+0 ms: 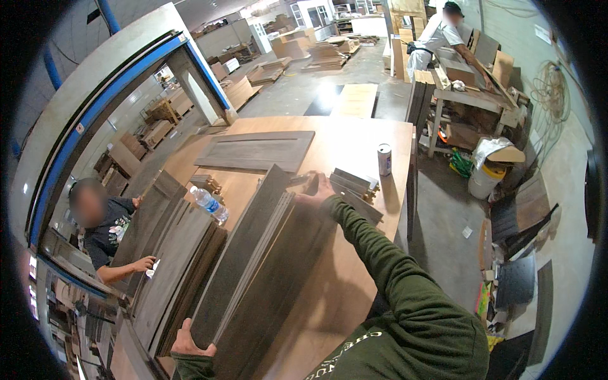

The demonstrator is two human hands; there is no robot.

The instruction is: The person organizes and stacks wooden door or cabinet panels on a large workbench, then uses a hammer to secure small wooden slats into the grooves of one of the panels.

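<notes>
A set of long grey-brown wooden panels [244, 234] leans on edge in front of me, running from near left to far right. My left hand [192, 342] grips the near end of the panels, thumb and fingers across the edge. My right hand [316, 192] is closed at their far end, its thumb toward the top edge; some fingers are hidden or blurred. To the left lies a stack of similar panels [180, 266]. A plastic water bottle [209, 204] rests on its far end.
The wooden table [354, 136] bears a flat framed panel [256, 150], bundled wood pieces [351, 183] and a drink can [384, 159]. A co-worker [104, 221] handles panels at left; another person [437, 38] stands at a far-right bench [481, 98]. A bucket [487, 180] stands on the floor.
</notes>
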